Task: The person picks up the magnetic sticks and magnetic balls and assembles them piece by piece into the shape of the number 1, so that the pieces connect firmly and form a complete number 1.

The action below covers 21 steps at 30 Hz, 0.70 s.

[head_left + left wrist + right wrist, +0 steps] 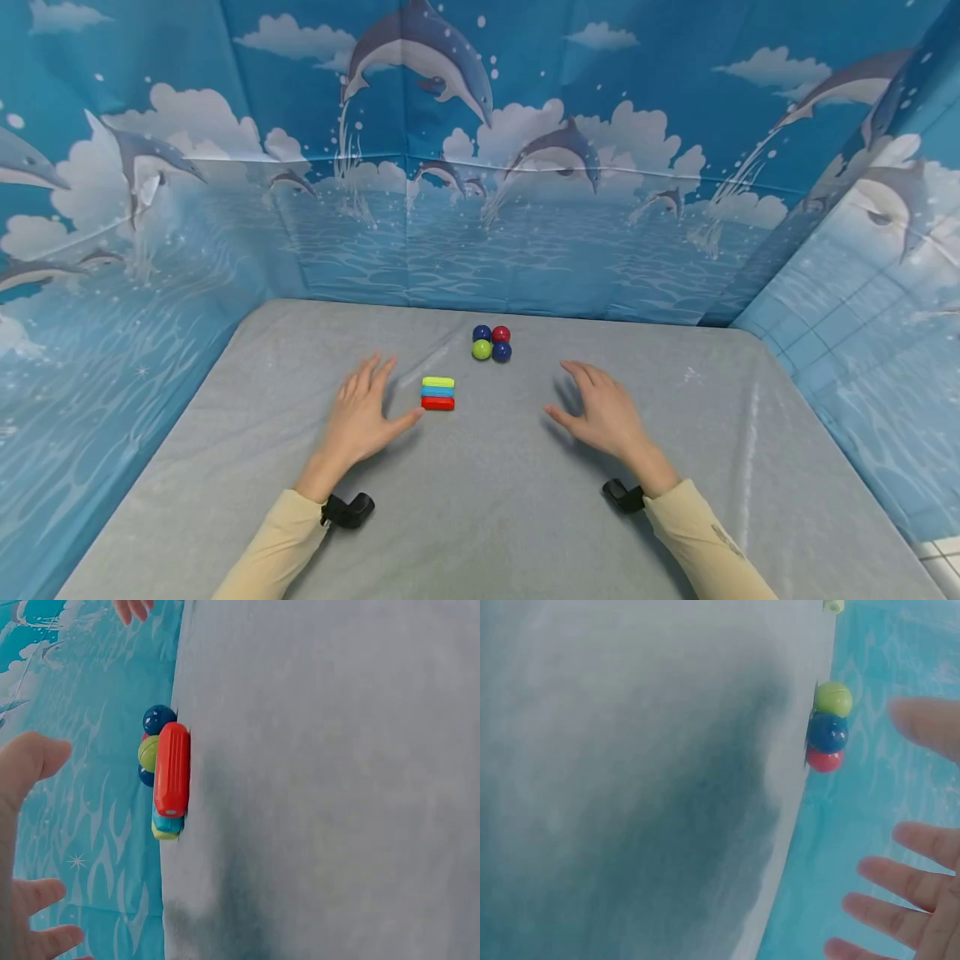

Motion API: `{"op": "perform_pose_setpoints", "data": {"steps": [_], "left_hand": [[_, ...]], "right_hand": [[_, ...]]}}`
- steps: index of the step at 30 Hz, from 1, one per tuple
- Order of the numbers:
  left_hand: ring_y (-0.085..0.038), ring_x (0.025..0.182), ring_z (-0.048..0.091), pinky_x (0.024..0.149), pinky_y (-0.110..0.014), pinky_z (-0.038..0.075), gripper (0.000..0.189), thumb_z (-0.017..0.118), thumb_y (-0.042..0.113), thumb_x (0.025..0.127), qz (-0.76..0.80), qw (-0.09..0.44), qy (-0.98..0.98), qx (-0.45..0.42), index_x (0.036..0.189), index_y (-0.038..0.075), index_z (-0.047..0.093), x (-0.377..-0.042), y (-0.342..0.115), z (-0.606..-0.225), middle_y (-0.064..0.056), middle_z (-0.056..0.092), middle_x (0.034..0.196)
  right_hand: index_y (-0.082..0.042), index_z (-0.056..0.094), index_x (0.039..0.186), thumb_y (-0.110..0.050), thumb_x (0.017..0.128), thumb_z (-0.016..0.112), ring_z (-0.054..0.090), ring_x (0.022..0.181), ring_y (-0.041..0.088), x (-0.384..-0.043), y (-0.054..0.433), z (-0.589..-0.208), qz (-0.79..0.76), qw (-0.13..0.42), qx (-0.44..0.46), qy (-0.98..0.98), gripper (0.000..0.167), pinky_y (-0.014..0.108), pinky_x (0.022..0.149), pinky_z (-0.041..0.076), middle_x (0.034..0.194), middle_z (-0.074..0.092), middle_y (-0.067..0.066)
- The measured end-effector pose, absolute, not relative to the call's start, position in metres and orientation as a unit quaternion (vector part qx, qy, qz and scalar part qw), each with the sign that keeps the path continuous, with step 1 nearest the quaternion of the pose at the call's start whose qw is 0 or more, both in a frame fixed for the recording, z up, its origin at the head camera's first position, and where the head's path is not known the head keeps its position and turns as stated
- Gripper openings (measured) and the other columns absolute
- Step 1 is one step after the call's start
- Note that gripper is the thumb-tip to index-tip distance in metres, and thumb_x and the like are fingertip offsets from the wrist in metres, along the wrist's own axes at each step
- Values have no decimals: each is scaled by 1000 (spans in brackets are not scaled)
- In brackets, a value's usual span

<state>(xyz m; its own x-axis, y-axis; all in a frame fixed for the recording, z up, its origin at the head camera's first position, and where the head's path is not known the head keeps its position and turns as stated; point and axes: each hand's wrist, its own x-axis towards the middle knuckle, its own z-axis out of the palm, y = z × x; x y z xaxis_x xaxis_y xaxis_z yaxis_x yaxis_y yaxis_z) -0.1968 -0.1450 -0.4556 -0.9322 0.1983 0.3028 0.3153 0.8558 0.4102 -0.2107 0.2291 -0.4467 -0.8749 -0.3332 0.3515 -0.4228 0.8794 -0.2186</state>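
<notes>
Three short ridged sticks lie side by side on the grey cloth: a yellow-green stick [438, 382], a blue stick [437, 392] and a red stick [438, 403]. Just left of them hovers my left hand [363, 419], fingers spread, its thumb near the red one. Behind the sticks, several shiny balls sit in a tight cluster: a green ball [482, 349], a red ball [501, 335] and dark blue balls [502, 352]. My right hand [600, 411] is held above the cloth to the right of the balls, fingers extended, holding nothing. In the left wrist view the red stick [173, 769] partly hides the others.
A grey cloth [517, 517] covers the table. Behind and at both sides hangs a blue curtain [480, 250] printed with dolphins. Each wrist wears a black camera mount [349, 510]. White tiles [942, 557] show at the lower right corner.
</notes>
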Motion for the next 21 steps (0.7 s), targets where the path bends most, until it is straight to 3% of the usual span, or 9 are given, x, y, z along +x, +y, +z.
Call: {"op": "perform_pose_setpoints", "data": {"steps": [8,21], "left_hand": [[-34,129,35,100,-54,30,84,69,58,77,-280,108,-946,-119,142,10,42,-197,-138,-456,-15,37,143],[-30,115,48,91,-49,41,65,77,43,76,-352,85,-927,-99,129,12,55,-192,-129,-459,-10,51,127]], "right_hand": [[-3,54,129,-43,80,73,56,109,34,-218,222,-444,193,160,194,-948,66,52,86,45,121,58,17],[-4,59,125,-39,83,72,56,109,30,-235,208,-446,254,131,187,-940,56,49,87,45,120,60,13]]}}
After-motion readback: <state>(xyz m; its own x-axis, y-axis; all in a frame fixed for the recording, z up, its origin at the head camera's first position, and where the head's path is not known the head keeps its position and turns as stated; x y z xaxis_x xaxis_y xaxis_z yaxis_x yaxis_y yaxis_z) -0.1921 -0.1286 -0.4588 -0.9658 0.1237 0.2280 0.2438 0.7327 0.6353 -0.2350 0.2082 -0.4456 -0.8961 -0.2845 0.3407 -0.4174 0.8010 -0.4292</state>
